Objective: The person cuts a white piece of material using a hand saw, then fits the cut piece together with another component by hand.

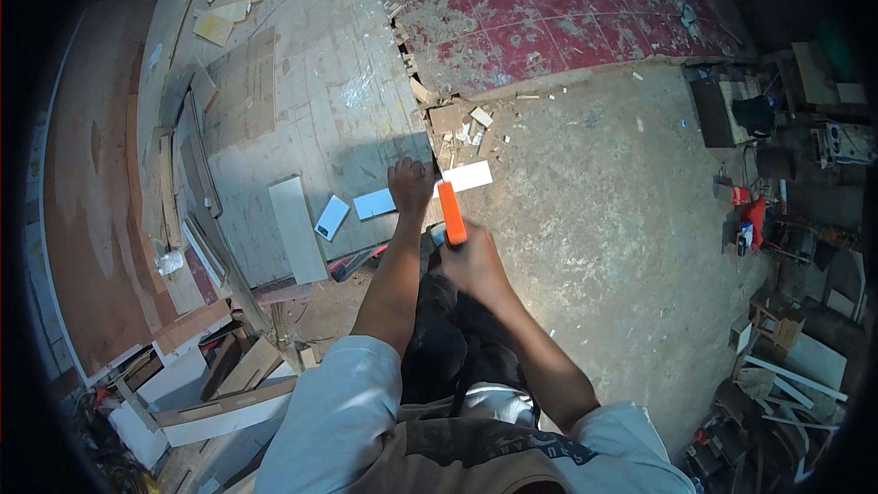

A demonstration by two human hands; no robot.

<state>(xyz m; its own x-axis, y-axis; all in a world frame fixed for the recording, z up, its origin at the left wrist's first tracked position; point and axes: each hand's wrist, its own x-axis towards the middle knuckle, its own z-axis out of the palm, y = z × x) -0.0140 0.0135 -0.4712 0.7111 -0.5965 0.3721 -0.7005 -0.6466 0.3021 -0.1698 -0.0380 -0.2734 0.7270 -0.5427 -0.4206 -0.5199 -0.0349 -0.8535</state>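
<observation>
In the head view my left hand [410, 181], fingers curled, grips a long narrow white board [375, 203] lying across the plywood worktop's right edge, its end [471, 176] jutting past it. My right hand [466, 252] is closed on an orange tool [451, 210], which points forward at the board beside my left hand. The tool's far end is too small to make out. Left of the board lie a small white rectangular device with a dark patch [332, 215] and a pale plank [297, 229].
The worktop [329, 82] carries offcuts [219, 18]. Scraps [466, 128] litter the concrete floor [594, 247] by its edge, below red tiling [549, 9]. Stacked boards [210, 384] stand at lower left. Tools and timber [777, 357] crowd the right side.
</observation>
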